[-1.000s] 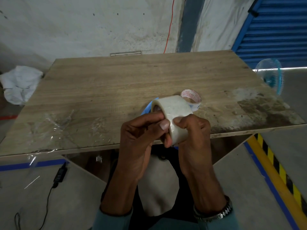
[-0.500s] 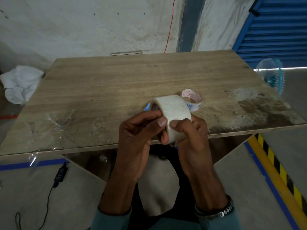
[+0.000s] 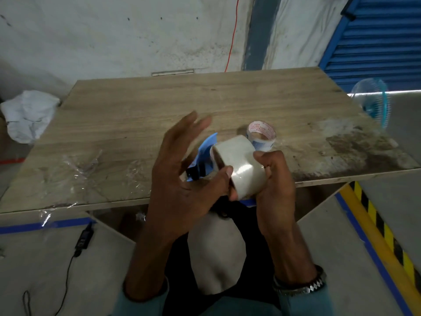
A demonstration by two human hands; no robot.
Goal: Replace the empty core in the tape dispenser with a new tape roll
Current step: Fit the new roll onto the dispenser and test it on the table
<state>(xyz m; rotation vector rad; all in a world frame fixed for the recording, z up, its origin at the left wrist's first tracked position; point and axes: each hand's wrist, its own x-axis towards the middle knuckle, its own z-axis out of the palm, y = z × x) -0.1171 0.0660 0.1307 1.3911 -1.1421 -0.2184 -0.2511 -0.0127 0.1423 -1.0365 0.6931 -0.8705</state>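
Gripped in the right hand point(image 3: 273, 179) is the new tape roll point(image 3: 239, 165), held on edge just above the near edge of the counter point(image 3: 136, 124), with the fingers curled over its outer band at about 3 o'clock of the roll. The left hand point(image 3: 182, 179) is released: its fingers are spread and raised toward 12 o'clock, blurred, while only its thumb point(image 3: 222, 175) is laid against the roll's face at about 8 o'clock.

Behind the roll, partly hidden by both hands, the blue tape dispenser point(image 3: 206, 148) is seen on the counter. At 1 o'clock of the roll, the empty core point(image 3: 262, 133) with red print is lying near it, so the old core is judged to be already out.

The step in hand is judged to be finding and lifting the free end of the tape. It would be done best if the roll were kept steady by the right hand while a nail was run round the band until the seam was caught; the end should be peeled squarely so that it is not split. The unwinding direction should be checked before the roll is seated on the dispenser's hub.

Both forearms are brought in from 6 o'clock, and a metal watch point(image 3: 298, 286) is worn on the right wrist.
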